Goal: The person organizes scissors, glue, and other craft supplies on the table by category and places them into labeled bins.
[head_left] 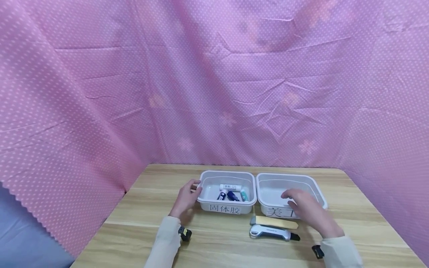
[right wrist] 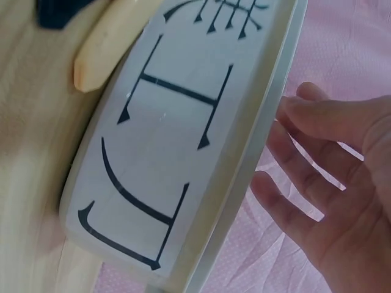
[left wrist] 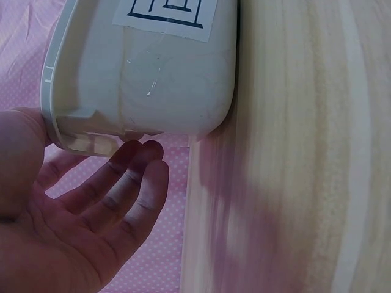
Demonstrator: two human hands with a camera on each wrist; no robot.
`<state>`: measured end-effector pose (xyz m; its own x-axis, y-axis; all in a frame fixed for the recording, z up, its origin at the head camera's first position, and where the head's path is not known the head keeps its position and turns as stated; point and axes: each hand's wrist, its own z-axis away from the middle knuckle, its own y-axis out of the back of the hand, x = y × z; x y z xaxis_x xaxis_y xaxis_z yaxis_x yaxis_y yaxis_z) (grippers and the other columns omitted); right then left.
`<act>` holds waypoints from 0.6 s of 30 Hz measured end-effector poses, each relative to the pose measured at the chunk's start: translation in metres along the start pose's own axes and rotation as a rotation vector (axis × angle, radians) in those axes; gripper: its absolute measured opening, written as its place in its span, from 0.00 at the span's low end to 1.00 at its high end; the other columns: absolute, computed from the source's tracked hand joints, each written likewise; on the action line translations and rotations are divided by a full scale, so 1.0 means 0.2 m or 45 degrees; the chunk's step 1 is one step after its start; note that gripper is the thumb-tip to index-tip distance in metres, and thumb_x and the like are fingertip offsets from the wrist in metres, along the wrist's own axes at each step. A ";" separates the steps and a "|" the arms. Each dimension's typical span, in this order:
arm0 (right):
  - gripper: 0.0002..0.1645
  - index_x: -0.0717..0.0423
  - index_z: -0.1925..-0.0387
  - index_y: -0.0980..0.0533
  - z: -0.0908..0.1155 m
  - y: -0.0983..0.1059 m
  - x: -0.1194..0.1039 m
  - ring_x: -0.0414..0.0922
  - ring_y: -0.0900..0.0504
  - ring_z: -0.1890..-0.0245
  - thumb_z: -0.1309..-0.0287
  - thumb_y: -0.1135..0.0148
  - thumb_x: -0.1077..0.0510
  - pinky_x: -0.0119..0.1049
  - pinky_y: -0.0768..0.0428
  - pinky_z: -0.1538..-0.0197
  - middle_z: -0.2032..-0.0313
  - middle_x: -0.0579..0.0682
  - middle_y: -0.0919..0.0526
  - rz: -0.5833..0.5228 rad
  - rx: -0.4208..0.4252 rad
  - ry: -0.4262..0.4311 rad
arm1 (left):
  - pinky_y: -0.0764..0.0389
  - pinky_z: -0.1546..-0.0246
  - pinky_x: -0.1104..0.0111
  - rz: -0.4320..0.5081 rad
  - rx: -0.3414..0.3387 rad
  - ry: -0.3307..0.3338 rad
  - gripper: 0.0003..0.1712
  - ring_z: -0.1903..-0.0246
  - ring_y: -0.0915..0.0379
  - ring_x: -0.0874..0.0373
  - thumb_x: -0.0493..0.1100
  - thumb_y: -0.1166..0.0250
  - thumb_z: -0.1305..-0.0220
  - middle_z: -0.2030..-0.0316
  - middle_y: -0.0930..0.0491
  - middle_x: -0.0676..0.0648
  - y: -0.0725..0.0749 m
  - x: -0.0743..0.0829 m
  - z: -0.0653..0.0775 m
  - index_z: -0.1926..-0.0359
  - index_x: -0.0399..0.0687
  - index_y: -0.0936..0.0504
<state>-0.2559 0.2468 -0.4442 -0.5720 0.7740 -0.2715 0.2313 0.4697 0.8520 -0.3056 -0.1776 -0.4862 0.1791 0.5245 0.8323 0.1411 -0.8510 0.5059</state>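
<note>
Behind and to both sides, pink dotted cloth (head_left: 218, 93) with creases and pale flower shapes; at lower left, a patch of blue fabric (head_left: 26, 227). Below, a pale wood-grain desk (head_left: 134, 227). Toward its back, two whitish tubs side by side, just about touching at the rims.

In the left tub (head_left: 208, 197), labelled 固体胶 at the front, four sticks: a white stick (head_left: 230, 187) lying crosswise toward the back, and nearer, a dark-and-white stick (head_left: 222, 194), a dark blue stick (head_left: 232, 196) and a green stick (head_left: 244, 195).

On the front of the right tub (head_left: 322, 197), large dark characters, partly covered in the head view. On the desk just before it, a yellow cutter (head_left: 275, 222), and beside that, farther from the tub, a white-and-dark cutter (head_left: 271, 232).

At the left tub's outer side, left grip (head_left: 187, 198): fairly wide, fingers gently bent, touching the rim. Over the right tub's front edge, right grip (head_left: 306, 206): loose, fingers spaced and lightly bent, holding nothing. On both arms, pale sleeves (head_left: 164, 238), with small black wrist devices (head_left: 185, 233).
</note>
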 end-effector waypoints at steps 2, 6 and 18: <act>0.16 0.60 0.55 0.17 0.01 -0.01 -0.02 0.55 0.14 0.54 0.46 0.30 0.73 0.52 0.15 0.50 0.57 0.54 0.12 0.011 -0.003 0.009 | 0.14 0.59 0.61 0.001 0.001 -0.002 0.21 0.59 0.19 0.50 0.42 0.40 0.25 0.52 0.19 0.37 0.00 0.00 0.00 0.36 0.41 0.24; 0.15 0.59 0.54 0.17 0.03 -0.03 -0.05 0.51 0.13 0.54 0.44 0.29 0.68 0.49 0.15 0.50 0.57 0.51 0.11 0.046 0.014 0.053 | 0.14 0.59 0.61 -0.006 -0.002 0.002 0.21 0.58 0.19 0.50 0.42 0.40 0.25 0.52 0.18 0.38 0.01 0.00 0.00 0.35 0.41 0.24; 0.15 0.51 0.57 0.15 0.09 -0.06 -0.12 0.42 0.15 0.55 0.47 0.22 0.59 0.43 0.15 0.51 0.58 0.41 0.14 0.103 0.059 0.148 | 0.13 0.63 0.61 0.012 0.008 -0.026 0.21 0.61 0.17 0.49 0.40 0.39 0.26 0.55 0.18 0.36 0.00 0.00 -0.01 0.37 0.37 0.24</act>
<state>-0.2311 0.2298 -0.4550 -0.6369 0.7569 -0.1466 0.3150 0.4291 0.8466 -0.3069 -0.1770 -0.4855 0.2005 0.5170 0.8322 0.1450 -0.8557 0.4967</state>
